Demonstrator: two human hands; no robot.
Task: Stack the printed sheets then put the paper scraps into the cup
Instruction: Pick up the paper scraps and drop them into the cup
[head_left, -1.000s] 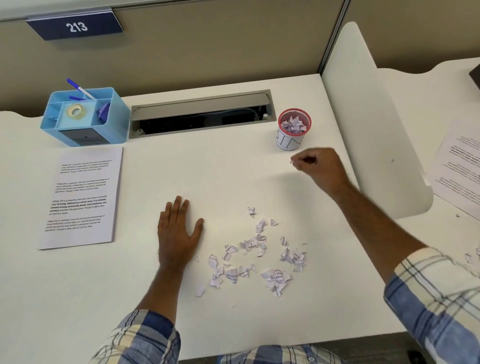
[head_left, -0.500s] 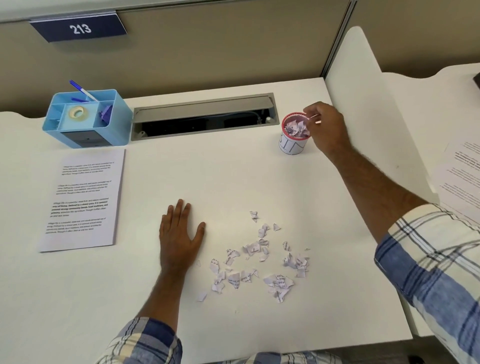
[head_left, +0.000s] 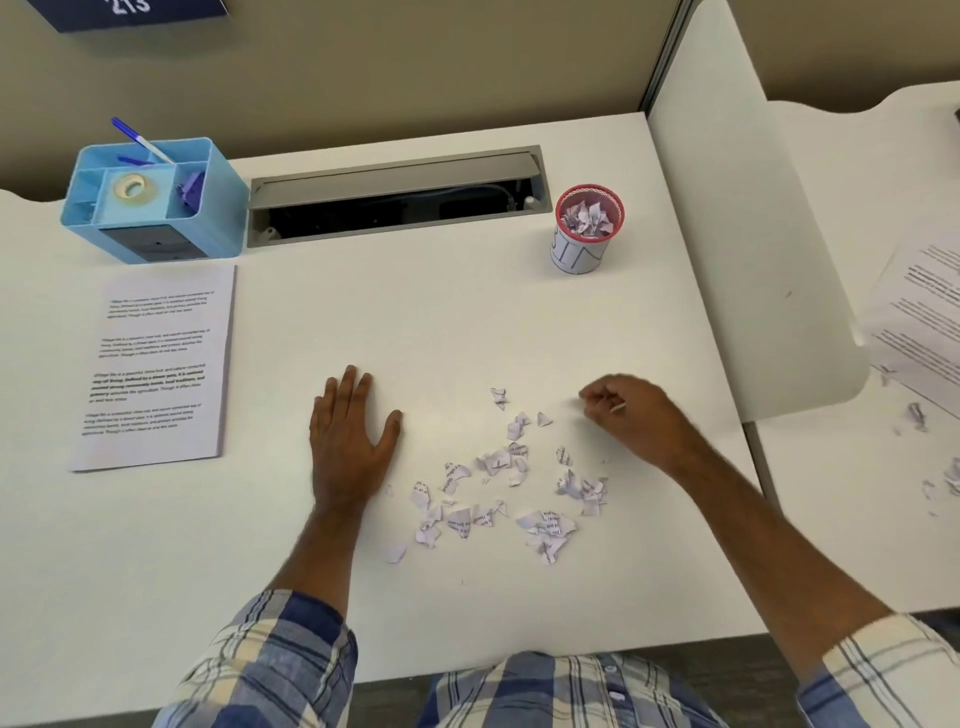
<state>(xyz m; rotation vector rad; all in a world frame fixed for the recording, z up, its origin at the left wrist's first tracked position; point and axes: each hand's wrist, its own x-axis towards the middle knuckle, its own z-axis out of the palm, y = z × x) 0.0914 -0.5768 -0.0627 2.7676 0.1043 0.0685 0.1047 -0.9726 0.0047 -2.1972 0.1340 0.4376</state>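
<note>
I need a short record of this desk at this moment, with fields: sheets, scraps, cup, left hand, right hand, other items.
sheets: printed sheets in one neat pile, left side of the desk
scraps: paper scraps loose on the desk, between the two hands
cup: red-rimmed cup upright, with scraps inside
left hand: left hand flat on the desk, fingers straight
right hand: right hand curled, right of the scraps; content unclear
other items: blue organizer with a pen

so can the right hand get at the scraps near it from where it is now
Probably yes. The right hand hovers just beside the paper scraps on the desk, with nothing between them. The left hand lies flat, off to the other side.
</note>
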